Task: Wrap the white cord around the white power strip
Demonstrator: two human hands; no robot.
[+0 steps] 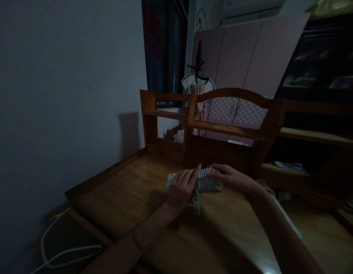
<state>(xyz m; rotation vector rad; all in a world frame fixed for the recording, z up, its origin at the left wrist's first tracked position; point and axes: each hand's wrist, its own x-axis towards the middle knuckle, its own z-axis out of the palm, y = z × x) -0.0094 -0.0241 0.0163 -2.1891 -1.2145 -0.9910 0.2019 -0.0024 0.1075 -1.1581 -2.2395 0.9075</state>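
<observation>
A white power strip (171, 179) is held above the wooden desk, its grey-white cord (205, 182) wound round it in several tight turns. The plug (196, 207) dangles below on a short length of cord. My left hand (182, 186) is closed over the strip left of the coil, fingers wrapped across its top. At the other end my right hand (229, 177) grips the coil and the strip's rounded tip, thumb and fingers against the turns. Part of the strip is hidden under my left hand.
The wooden desk (127, 190) has a raised shelf unit (233, 129) along its back. To the right lie a long white strip-like object (286, 215) and a pale bundle. A loose white cable (70, 251) hangs at the lower left, beside the wall (64, 95).
</observation>
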